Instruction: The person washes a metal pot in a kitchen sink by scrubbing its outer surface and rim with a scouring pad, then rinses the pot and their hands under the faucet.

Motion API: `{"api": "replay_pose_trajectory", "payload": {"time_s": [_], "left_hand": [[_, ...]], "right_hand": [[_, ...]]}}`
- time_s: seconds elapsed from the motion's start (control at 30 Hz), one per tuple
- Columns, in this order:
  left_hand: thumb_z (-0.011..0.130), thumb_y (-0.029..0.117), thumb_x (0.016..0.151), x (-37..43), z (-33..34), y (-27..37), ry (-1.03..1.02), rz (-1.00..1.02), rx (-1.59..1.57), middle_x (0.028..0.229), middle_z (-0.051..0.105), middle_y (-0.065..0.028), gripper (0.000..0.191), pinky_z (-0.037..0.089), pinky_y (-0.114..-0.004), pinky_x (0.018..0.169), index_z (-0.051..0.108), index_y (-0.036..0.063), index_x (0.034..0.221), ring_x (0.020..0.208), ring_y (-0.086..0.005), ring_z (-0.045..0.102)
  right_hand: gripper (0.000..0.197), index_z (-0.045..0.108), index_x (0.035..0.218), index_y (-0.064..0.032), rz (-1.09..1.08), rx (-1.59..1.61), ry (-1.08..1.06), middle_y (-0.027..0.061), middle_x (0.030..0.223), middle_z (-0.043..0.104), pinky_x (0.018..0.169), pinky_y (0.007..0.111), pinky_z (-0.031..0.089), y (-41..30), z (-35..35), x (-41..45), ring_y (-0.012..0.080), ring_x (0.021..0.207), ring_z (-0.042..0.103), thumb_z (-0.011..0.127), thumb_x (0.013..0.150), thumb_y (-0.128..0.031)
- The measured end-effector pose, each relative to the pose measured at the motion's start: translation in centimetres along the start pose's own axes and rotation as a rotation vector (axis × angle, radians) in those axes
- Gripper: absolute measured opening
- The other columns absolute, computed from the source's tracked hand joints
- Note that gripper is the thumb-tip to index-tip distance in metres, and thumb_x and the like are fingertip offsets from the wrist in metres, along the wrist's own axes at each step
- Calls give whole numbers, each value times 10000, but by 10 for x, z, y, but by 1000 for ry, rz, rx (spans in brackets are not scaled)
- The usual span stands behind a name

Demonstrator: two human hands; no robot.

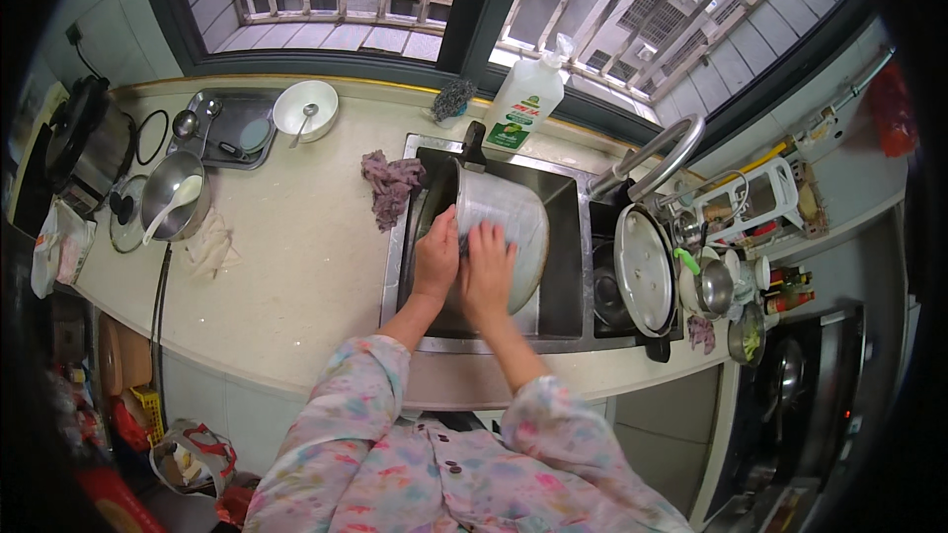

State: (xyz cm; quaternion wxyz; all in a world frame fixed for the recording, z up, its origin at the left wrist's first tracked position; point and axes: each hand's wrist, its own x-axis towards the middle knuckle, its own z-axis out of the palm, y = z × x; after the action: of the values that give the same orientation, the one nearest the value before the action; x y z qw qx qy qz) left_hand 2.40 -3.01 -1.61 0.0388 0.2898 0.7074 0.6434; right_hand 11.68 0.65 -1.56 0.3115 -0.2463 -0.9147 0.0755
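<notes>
A large metal pot [500,200] lies tilted on its side in the left basin of the steel sink [566,266], its black handle [472,144] pointing towards the window. My left hand [438,250] grips the pot's rim on the left. Against the outer wall of the pot presses my right hand [489,263], fingers stretched out. Small dark patches show beside those fingers; whether a scourer is under the palm is hidden. A crumpled purple rag [391,185] hangs over the sink's left edge. Behind the sink are a steel wool scourer [453,100] and a detergent pump bottle [524,100].
Right of the pot, a curved faucet [666,155] rises beside a pressure-cooker lid [644,270] propped over the second basin. Bowls and bottles crowd the right counter. Leftward are a white bowl [305,111], a metal tray [222,152], a steel bowl [174,196] and an electric cooker [100,141].
</notes>
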Motion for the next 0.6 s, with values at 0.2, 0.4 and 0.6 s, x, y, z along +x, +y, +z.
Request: {"api": "replay_pose_trajectory", "payload": {"time_s": [0.2,0.4,0.6], "left_hand": [[476,152,886,2,2,1,-25,1,28,939,597,-227,254,482,-404,691,556,15,1084,838,-372,591],[474,157,886,1,-5,-1,28,-11,1,955,606,-211,251,491,-385,697,567,34,1084,858,-351,599],[516,141,856,-6,7,8,-23,-77,17,834,608,-218,258,480,-370,627,568,25,1081,745,-347,609]], "right_hand": [[332,506,1130,-33,162,-46,-43,176,1181,504,935,519,311,38,12,85,342,1104,450,468,830,-170],[494,425,1259,-87,26,-75,-41,174,1294,418,1004,548,212,-8,-6,-29,363,1230,346,547,781,-127],[394,477,1207,-71,434,-52,-109,133,1219,498,971,550,278,79,-20,62,295,1154,434,465,849,-235]]}}
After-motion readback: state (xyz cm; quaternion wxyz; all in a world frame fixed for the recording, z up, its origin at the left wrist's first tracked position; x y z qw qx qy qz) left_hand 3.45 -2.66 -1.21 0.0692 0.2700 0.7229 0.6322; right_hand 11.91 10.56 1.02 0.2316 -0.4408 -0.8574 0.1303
